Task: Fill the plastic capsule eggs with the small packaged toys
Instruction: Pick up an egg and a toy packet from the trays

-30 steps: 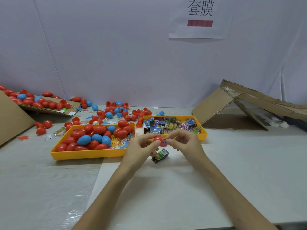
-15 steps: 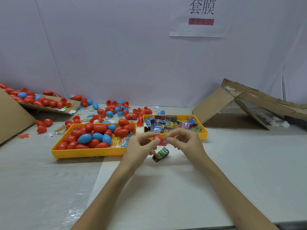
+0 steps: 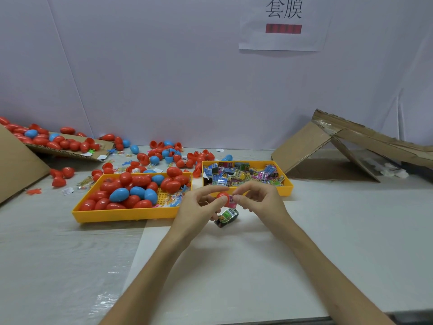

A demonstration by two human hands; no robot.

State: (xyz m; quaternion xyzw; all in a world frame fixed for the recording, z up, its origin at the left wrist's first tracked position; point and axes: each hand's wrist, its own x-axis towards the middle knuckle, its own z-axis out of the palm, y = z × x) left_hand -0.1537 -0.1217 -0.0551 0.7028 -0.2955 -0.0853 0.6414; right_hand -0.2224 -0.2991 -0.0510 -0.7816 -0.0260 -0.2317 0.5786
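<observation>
Near the middle of the table (image 3: 328, 242), just in front of two yellow trays, a red capsule egg (image 3: 222, 196) is gripped between the thumb and curled fingers of the left hand (image 3: 195, 208). A pink packaged toy (image 3: 232, 203) is pinched by the fingertips of the right hand (image 3: 261, 202) and held against the right side of the egg; whether it sits partly inside cannot be told. The two hands are brought close together around these pieces. A green packet (image 3: 226, 216) is seen lying on the surface just below them.

Red and blue eggs are heaped in the left tray (image 3: 121, 215), while the right tray (image 3: 288, 186) is filled with small colourful packets. Toward the far edge, loose eggs (image 3: 164, 156) and open halves are scattered. More eggs are piled on a cardboard sheet (image 3: 70, 152) at the far left corner, and a flattened cardboard box (image 3: 304, 146) is propped up at the far right corner. A paper sign (image 3: 283, 22) is fixed to the wall.
</observation>
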